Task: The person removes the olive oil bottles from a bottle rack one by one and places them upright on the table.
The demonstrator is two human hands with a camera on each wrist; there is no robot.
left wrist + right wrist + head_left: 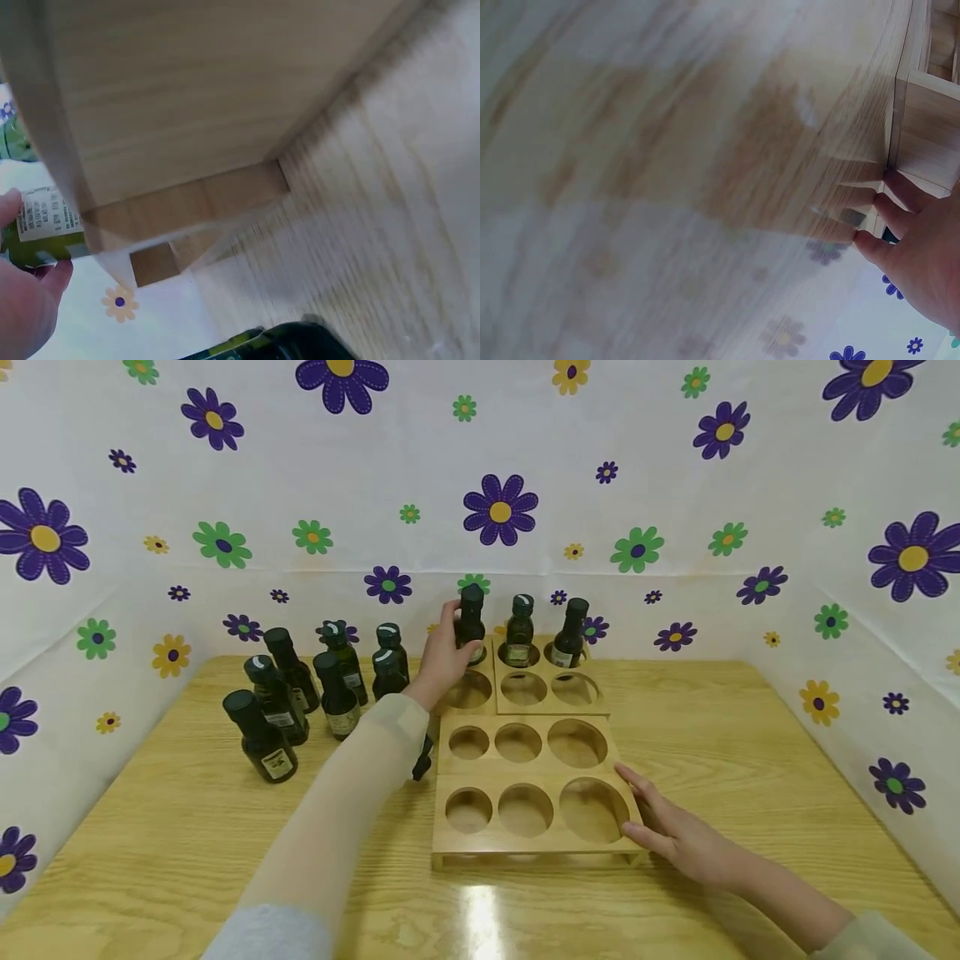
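At the back left hole of the stepped wooden rack (525, 775), my left hand (442, 662) grips a small dark glass bottle (470, 625) with a dark cap. In the left wrist view the left hand (30, 300) is at the white label of this green bottle (46, 217), beside the rack's wooden side (187, 199). Two more bottles stand in the back row: one in the middle hole (519, 631), one in the right hole (569, 633). My right hand (686, 839) rests its fairly straight fingers against the rack's right side; its fingertips (866, 238) touch low there.
Left of the rack, several dark bottles (341, 697) stand grouped on the wooden table (172, 860). A small black object (422, 760) shows partly behind the left forearm. White flower-patterned cloth (420, 460) walls the back and sides.
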